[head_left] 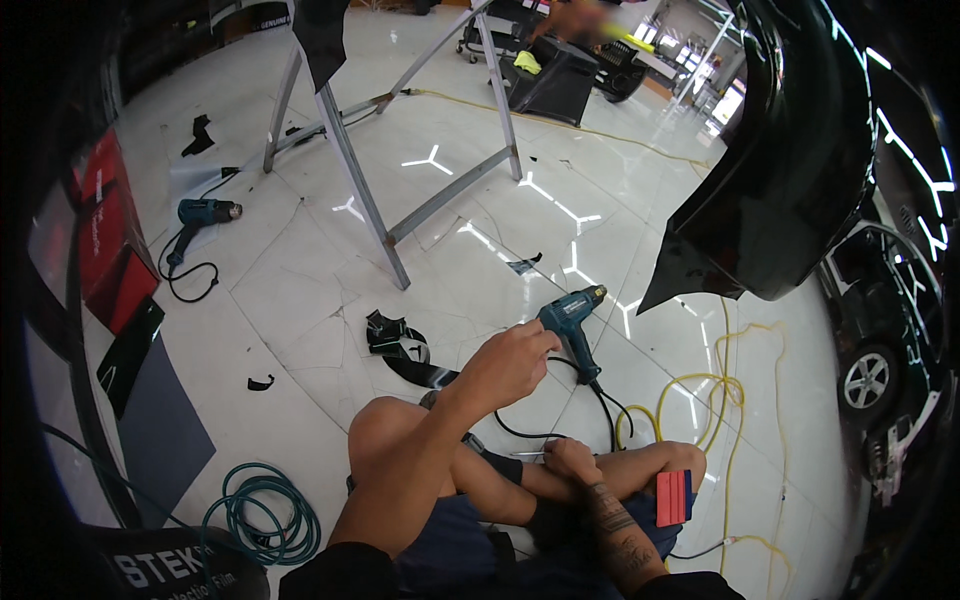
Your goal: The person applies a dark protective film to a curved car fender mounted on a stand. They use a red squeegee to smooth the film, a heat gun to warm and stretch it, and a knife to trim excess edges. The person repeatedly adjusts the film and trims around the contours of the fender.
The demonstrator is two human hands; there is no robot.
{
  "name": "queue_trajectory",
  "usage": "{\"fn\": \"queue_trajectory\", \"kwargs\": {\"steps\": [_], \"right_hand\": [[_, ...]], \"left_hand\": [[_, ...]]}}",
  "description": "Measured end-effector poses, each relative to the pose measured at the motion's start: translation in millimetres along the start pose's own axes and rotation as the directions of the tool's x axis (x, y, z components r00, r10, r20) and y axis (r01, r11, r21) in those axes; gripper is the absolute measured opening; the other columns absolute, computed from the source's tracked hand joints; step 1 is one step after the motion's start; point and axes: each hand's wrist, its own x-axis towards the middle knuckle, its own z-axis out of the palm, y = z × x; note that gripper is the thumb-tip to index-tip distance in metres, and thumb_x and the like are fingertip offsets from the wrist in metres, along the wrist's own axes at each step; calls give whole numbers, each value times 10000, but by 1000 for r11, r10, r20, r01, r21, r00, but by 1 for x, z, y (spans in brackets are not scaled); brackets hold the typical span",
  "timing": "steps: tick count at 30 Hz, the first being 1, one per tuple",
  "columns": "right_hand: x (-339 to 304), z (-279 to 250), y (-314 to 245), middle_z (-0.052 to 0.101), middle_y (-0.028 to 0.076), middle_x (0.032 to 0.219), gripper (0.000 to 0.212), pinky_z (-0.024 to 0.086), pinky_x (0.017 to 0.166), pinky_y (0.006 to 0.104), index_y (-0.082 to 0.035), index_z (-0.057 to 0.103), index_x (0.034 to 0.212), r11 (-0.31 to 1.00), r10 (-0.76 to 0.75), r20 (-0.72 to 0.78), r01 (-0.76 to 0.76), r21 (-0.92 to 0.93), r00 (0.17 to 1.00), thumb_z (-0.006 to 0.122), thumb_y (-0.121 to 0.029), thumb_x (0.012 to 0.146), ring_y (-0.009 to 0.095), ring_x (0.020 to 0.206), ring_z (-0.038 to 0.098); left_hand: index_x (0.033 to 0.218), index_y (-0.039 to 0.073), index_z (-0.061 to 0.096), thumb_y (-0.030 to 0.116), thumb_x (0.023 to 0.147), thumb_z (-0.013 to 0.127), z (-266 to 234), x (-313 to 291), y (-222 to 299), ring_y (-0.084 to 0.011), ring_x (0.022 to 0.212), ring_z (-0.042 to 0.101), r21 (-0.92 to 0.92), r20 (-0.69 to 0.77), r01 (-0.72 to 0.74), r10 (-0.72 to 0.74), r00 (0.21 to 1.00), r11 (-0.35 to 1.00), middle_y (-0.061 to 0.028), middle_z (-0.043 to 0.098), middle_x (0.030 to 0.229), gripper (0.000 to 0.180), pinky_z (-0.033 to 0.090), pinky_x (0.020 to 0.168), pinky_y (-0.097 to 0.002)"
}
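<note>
My left hand (515,362) is closed, raised in front of my bent knee. Its fingers overlap the rear end of a teal heat gun (570,318); whether they touch it, or pinch something small, I cannot make out. Handle and black cord of the heat gun are uncovered, its nozzle pointing right. My right hand (572,461) rests low by my crossed legs, closed around a thin silver tool (528,453) that points left. On my right thigh sits a red squeegee (673,498) with a dark blue edge.
A metal stand (365,180) rises ahead. Overhanging at right is a glossy black car panel (770,200). Film scraps (400,345) and a second heat gun (205,212) lie on the tiles. A green hose (262,515) and yellow hose (728,385) are coiled either side.
</note>
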Motion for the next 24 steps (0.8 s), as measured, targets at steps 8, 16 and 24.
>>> {"fn": "queue_trajectory", "kwargs": {"steps": [8,16,24], "right_hand": [[1,6,5,688,181,857,225,549,698,470,-121,709,896,999,48,-27,-49,-10,998,553,-263,818,364,792,677],[-1,15,4,678,171,808,244,540,661,485,-108,693,907,998,-45,-139,39,-48,989,559,-294,825,361,765,672],[-20,4,1,657,193,797,195,508,681,501,-70,642,870,990,44,-299,-1,140,953,544,-235,832,398,769,639]], "left_hand": [[979,31,646,24,822,564,-4,4,8,-336,836,614,-30,52,27,-26,998,999,-146,609,925,177,501,758,-396],[984,29,645,75,838,584,11,4,2,-346,835,615,2,187,-22,21,982,1000,-147,629,921,165,498,747,-388],[1020,3,630,159,893,575,-165,-22,97,-233,862,647,-58,155,-476,479,864,877,-131,660,878,209,512,728,-338]]}}
